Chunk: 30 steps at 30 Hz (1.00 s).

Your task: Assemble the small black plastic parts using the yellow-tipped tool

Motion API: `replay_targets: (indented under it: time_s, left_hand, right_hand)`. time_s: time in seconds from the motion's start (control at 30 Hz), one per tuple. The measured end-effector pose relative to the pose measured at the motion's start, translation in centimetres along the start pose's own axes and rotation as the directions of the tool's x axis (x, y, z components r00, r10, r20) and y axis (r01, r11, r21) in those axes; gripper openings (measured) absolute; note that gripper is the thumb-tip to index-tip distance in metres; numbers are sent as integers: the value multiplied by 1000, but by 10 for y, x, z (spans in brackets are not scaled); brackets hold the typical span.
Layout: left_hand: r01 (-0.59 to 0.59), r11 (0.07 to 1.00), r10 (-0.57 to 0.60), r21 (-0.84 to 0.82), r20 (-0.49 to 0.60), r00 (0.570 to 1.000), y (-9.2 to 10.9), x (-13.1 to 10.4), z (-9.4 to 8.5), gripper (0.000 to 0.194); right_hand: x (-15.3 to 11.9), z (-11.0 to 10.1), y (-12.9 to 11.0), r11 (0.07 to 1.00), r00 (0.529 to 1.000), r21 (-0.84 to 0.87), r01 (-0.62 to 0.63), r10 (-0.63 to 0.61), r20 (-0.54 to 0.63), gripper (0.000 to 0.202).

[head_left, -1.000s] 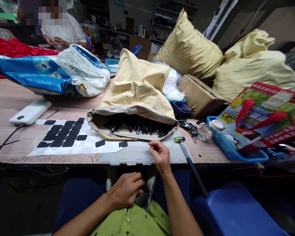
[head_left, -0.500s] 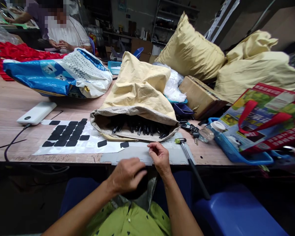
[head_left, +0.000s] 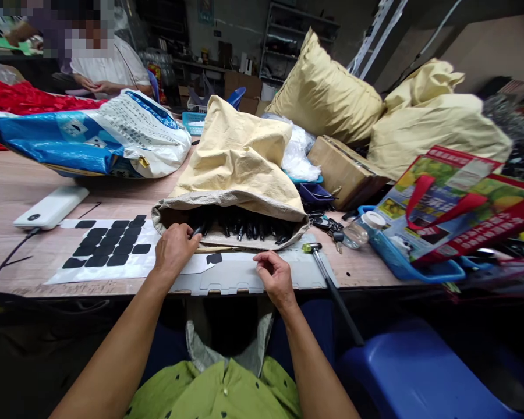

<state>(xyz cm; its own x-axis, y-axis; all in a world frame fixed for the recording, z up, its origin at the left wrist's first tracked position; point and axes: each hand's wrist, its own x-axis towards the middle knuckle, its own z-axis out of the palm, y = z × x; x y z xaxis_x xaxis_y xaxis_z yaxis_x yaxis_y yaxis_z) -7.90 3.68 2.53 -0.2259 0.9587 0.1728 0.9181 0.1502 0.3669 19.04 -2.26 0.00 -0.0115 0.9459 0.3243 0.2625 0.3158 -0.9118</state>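
Observation:
A yellow cloth sack (head_left: 244, 157) lies on the table with its mouth facing me, and several black parts (head_left: 248, 228) show inside. At the left corner of the mouth, my left hand (head_left: 174, 247) pinches a small black piece. My right hand (head_left: 275, 276) rests at the table's front edge over a grey board (head_left: 227, 280), thumb and fingertips curled together; whatever is between them is too small to make out. Left of the sack lies a white sheet (head_left: 144, 267) with rows of black rounded patches (head_left: 109, 243). A hammer (head_left: 332, 285) leans over the edge at the right.
A white power bank (head_left: 51, 206) and a blue-white bag (head_left: 91, 137) are at the left. To the right are a jar (head_left: 361, 231), keys (head_left: 337, 237), a blue basket (head_left: 393, 256) with a printed bag (head_left: 445, 203), and a box (head_left: 344, 169). Behind, a person sits.
My left hand has moved forward and left from near my lap to the sack's mouth and now grips a black piece. My right hand stays nearly in place. The view has shifted slightly.

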Motion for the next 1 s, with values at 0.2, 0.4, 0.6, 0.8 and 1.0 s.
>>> replay_targets:
  time_s: [0.2, 0.4, 0.6, 0.8, 1.0]
  left_hand:
    - [-267, 932, 255, -247, -78, 964, 27, -44, -2, 14]
    - [-474, 767, 545, -432, 49, 837, 61, -60, 32, 11]
    - [-444, 744, 548, -499, 77, 833, 59, -55, 39, 13]
    - [-417, 767, 531, -488, 119, 839, 60, -55, 38, 15]
    - [-392, 777, 510, -493, 128, 851, 61, -54, 38, 15]
  right_hand:
    - [0, 3, 3, 999, 1000, 52, -13, 13, -10, 16]
    - [-10, -26, -1, 999, 984, 42, -18, 25, -175, 18]
    - [-19, -109, 2, 648, 882, -722, -244, -161, -442, 19]
    - [-23, -136, 12, 319, 893, -840, -439, 254, -370, 28]
    - [-34, -123, 3, 579, 844, -677, -455, 37, -536, 27]
